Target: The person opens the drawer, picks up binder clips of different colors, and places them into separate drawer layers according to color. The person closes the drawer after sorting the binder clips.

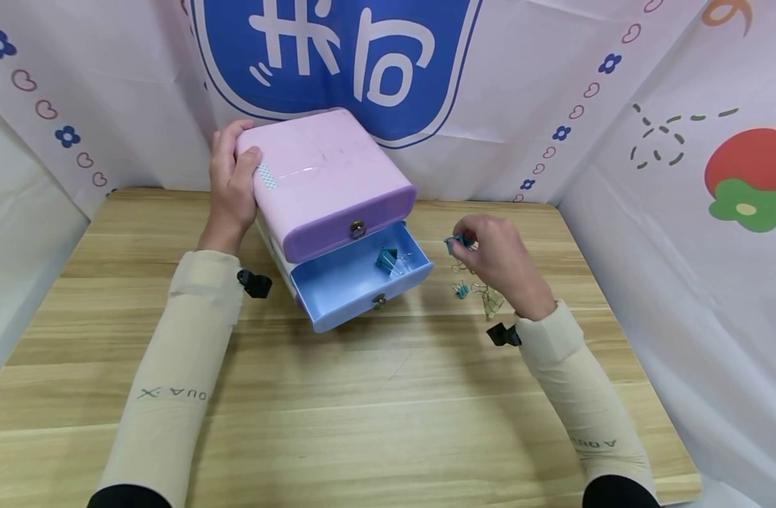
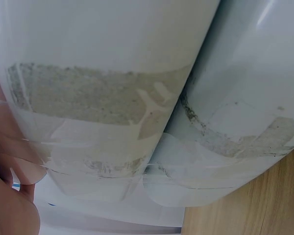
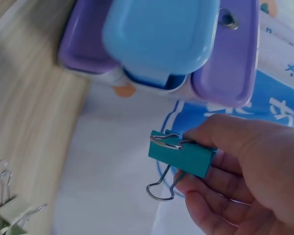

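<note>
A teal binder clip (image 3: 183, 154) with silver wire handles is pinched between the thumb and fingers of my right hand (image 1: 499, 257), to the right of the drawer box. My left hand (image 1: 232, 187) grips the back left corner of the small pink drawer box (image 1: 331, 169), thumb on its top. Below the purple drawer front, a blue drawer (image 1: 334, 289) is pulled out. Inside it, near its right end, lies a dark teal binder clip (image 1: 386, 258) beside some clear pieces. The left wrist view shows the box's pale side with worn tape (image 2: 78, 95).
On the wooden table (image 1: 362, 423), under and in front of my right hand, lie a small blue binder clip (image 1: 461, 290) and a pale green binder clip (image 1: 493, 303). A printed cloth backdrop (image 1: 489, 85) stands right behind the box, with cloth walls on both sides.
</note>
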Tool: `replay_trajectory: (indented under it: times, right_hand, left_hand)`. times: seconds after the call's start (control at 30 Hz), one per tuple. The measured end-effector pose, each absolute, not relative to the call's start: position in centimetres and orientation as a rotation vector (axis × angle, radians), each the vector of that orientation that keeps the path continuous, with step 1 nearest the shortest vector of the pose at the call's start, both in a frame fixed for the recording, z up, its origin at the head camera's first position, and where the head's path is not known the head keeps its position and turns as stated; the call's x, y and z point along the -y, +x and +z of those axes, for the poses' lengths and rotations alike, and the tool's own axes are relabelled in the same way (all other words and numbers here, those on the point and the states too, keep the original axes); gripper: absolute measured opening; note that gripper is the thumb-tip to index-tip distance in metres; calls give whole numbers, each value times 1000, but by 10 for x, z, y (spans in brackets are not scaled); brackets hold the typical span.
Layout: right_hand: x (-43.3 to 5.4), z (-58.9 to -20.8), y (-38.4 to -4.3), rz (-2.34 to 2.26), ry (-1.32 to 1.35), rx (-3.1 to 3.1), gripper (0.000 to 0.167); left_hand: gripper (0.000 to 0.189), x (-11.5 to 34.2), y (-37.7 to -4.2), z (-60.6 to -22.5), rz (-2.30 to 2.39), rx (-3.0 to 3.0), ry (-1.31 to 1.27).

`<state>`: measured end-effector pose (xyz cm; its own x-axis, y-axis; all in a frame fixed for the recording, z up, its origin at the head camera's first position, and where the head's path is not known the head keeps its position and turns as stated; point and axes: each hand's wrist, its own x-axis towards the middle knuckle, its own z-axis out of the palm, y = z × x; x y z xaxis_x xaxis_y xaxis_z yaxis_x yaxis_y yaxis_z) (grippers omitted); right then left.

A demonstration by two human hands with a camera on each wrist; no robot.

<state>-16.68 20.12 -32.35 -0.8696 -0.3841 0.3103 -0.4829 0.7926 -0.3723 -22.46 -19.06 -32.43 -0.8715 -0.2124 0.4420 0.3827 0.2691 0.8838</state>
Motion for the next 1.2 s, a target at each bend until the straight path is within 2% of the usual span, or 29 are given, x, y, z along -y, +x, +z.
replay_trajectory:
  times: [0.67, 1.2]
  right_hand:
    - [-148, -296, -149, 728, 862, 2512, 13]
    - [-114, -310, -147, 768, 1006, 2481, 13]
  left_hand:
    - [49, 189, -219, -319, -1646, 2062, -149]
    - [51, 196, -235, -333, -1638, 2081, -142]
